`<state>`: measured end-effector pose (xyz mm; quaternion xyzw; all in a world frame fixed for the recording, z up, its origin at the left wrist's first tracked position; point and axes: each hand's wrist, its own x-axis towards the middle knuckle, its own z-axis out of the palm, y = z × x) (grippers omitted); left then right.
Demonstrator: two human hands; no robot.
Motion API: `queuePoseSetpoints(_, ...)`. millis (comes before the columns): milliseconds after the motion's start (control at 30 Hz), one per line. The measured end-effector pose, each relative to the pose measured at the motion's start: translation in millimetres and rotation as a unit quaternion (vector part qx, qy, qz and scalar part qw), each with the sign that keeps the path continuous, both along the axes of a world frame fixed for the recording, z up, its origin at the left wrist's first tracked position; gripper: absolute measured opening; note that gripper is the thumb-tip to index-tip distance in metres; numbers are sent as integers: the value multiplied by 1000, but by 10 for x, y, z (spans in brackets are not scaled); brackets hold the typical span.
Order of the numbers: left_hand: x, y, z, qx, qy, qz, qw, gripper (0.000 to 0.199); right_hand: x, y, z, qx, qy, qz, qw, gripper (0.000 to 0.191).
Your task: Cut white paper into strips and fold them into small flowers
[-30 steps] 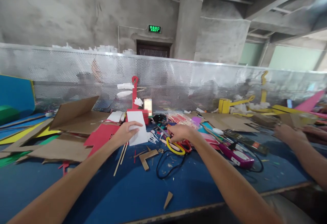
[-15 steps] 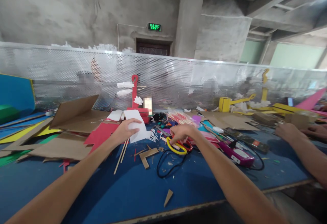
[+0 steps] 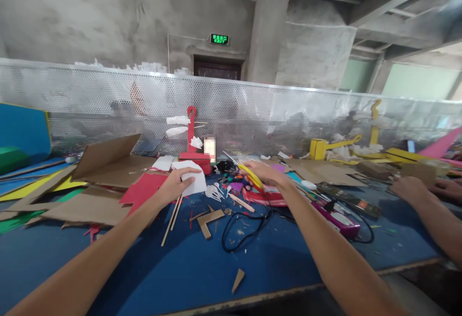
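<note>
White paper [image 3: 195, 183] is pinched in my left hand [image 3: 176, 183], just above the blue table. My right hand [image 3: 265, 172] grips a pair of scissors [image 3: 252, 176] with yellow handles, lifted off the table, blades pointing up and to the left. Behind the paper stands a red box [image 3: 195, 161] with a red hooked upright [image 3: 191, 128] that carries white fluffy pieces. Several small white strips [image 3: 214, 191] lie between my hands. Two thin wooden sticks [image 3: 170, 220] rest below my left hand.
Brown cardboard [image 3: 86, 210] and red card [image 3: 144, 191] lie on the left. A black cord [image 3: 231, 246], a purple device [image 3: 341, 222] and an L-shaped cardboard scrap [image 3: 207, 222] are in front and right. Another person's hand [image 3: 407, 188] works at far right, near yellow models [image 3: 317, 148].
My right hand has raised the scissors from the table, turning the blades up and left. The white paper in my left hand has tilted and looks shorter.
</note>
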<state>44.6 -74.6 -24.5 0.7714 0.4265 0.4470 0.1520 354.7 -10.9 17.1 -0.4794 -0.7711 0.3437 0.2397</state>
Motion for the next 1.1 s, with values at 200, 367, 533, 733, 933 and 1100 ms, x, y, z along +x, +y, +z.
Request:
queuePoseSetpoints(200,-46,23,13,16,-55,35,998,36,-274,-173,-34,15,102,69,992,38)
queuePoseSetpoints(367,-67,8,52,37,-120,74,989,50,-513,-265,-106,84,98,127,983,42)
queuePoseSetpoints(533,-95,-14,100,65,-133,148,978,54,-556,-355,-121,149,24,161,975,38)
queuePoseSetpoints(733,-130,1,105,86,-186,176,963,55,-530,-430,-97,180,-42,185,965,35)
queuePoseSetpoints(933,-100,-13,99,91,-185,159,965,57,-591,-523,-43,180,-97,217,955,34)
queuePoseSetpoints(1100,-43,-77,116,85,-146,176,970,56,-648,-536,-33,183,-94,212,955,37)
